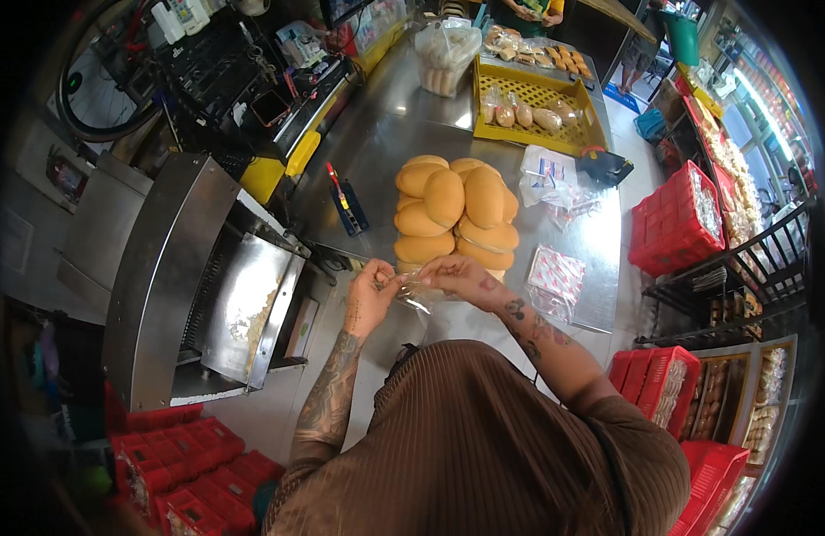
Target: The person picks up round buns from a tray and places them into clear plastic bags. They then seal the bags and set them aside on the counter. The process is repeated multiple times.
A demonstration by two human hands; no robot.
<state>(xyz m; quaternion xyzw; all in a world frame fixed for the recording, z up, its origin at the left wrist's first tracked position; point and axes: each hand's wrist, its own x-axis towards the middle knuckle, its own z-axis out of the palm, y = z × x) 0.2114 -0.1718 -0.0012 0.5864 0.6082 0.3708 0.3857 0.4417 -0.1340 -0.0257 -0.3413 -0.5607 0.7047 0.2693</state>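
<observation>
Between my two hands, at the near edge of the steel table [359, 154], is a clear plastic bag [418, 295]. My left hand [376, 291] pinches its left side and my right hand [456, 276] pinches the right side. Just beyond them several golden bread rolls [443, 197] are piled up; their near end is partly hidden by my hands. A small tape dispenser or bag sealer [349, 208], blue with a red and yellow part, lies left of the rolls. To the right lies a stack of printed plastic bags [556, 275], with crumpled white plastic packaging [550, 175] beyond it.
A yellow crate [540, 142] with bagged rolls and a plastic carrier bag [447, 50] stand farther back. At the left is a steel machine [178, 268]. Red crates [673, 218] line the right and lower left. A co-worker's hands [530, 12] show across the table.
</observation>
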